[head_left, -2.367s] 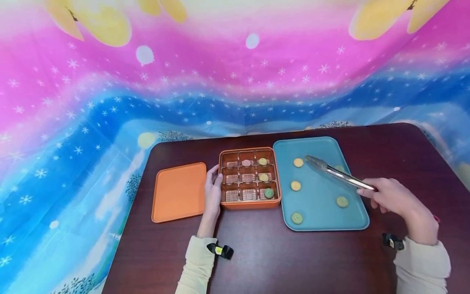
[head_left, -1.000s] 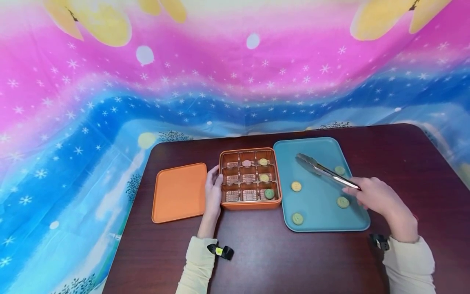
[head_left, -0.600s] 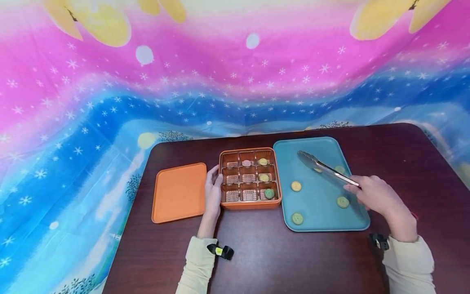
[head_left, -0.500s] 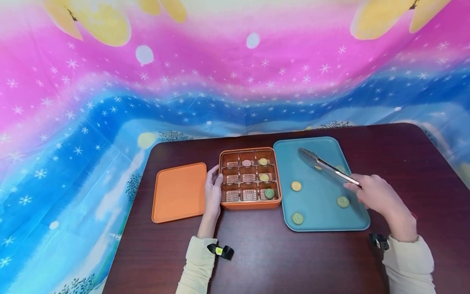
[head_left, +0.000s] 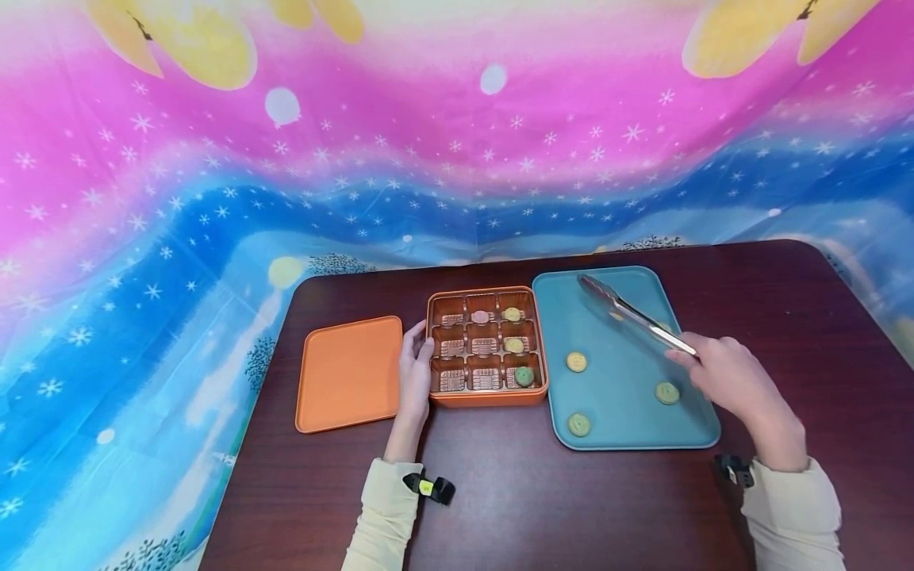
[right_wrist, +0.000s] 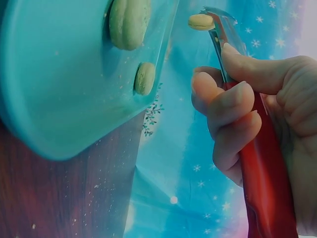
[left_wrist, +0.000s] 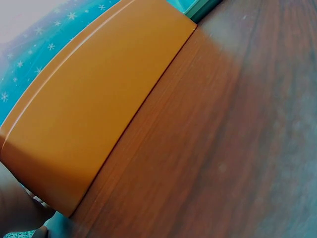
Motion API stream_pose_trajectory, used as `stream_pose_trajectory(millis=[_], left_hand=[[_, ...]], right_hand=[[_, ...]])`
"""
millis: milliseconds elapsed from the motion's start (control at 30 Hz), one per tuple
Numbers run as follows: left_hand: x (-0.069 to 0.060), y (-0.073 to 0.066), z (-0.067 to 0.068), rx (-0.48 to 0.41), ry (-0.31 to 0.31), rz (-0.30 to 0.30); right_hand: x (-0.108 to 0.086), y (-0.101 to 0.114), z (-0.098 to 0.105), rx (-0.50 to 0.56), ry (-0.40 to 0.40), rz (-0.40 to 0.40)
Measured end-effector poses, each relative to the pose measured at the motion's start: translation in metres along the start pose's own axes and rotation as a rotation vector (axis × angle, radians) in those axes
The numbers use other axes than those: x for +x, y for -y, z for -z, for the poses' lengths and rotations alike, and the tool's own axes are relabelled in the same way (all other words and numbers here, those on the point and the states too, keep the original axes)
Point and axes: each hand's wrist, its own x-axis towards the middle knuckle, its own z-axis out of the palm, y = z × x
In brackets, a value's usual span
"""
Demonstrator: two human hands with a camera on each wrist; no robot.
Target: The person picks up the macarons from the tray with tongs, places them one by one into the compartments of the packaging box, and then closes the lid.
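Observation:
My right hand point(head_left: 739, 386) grips red-handled metal tongs point(head_left: 646, 321) over the blue-green tray point(head_left: 621, 428). In the right wrist view their tips pinch a yellow macaron point(right_wrist: 200, 22), raised above the tray; the tongs mostly cover it in the head view. My left hand point(head_left: 412, 373) rests along the left wall of the orange box point(head_left: 489, 400), fingers fairly straight. The box has a grid of compartments. A pink macaron point(head_left: 480, 317) lies back middle, and the right column holds a yellow macaron point(head_left: 512, 315), another yellow macaron point(head_left: 513, 345) and a green macaron point(head_left: 524, 376).
On the tray lie a yellow macaron point(head_left: 576, 362), a green macaron point(head_left: 578, 425) and another green macaron point(head_left: 667, 392); one more at the right edge is mostly behind the tongs. The orange lid point(head_left: 350, 374) lies left of the box. A patterned cloth point(head_left: 457, 159) hangs behind the table.
The yellow macaron at the tray's back left has been picked up in the tongs. My right hand has moved left, and the tongs' tips point farther back. The left hand stays put.

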Motion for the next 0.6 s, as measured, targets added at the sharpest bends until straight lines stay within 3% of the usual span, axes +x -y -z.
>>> stream_pose_trajectory(millis=[233, 600], left_hand=[[0.000, -0.001, -0.001, 0.007, -0.006, 0.006], [0.001, -0.001, -0.001, 0.000, -0.003, 0.013]], right_hand=[[0.001, 0.007, -0.001, -0.032, -0.048, 0.056], [0.004, 0.019, -0.005, -0.064, -0.056, 0.083]])
